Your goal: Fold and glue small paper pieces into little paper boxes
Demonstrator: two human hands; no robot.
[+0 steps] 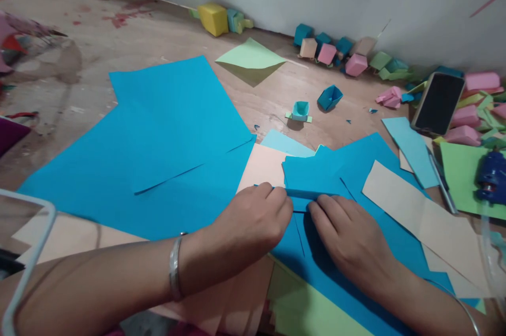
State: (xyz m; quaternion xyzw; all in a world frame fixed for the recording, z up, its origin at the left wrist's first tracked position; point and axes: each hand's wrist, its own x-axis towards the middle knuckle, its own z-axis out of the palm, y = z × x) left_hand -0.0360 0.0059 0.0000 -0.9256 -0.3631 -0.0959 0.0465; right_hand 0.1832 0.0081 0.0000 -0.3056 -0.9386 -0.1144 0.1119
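My left hand (253, 220) and my right hand (348, 236) meet over a small blue paper piece (312, 178) lying on a stack of sheets. Both hands pinch its folded front edge, the fingers curled and pressed onto the crease. A silver bangle circles my left wrist. Under the piece lie a peach sheet (263, 167) and a larger blue sheet (379, 167). A big blue sheet (158, 146) with cuts in it spreads to the left.
A phone (438, 103) leans at the right among pink and green folded papers. A blue glue gun (492, 178) lies on a green sheet. Small folded paper boxes (330, 96) and cubes (213, 18) line the wall. A folded green sheet (251, 59) rests behind.
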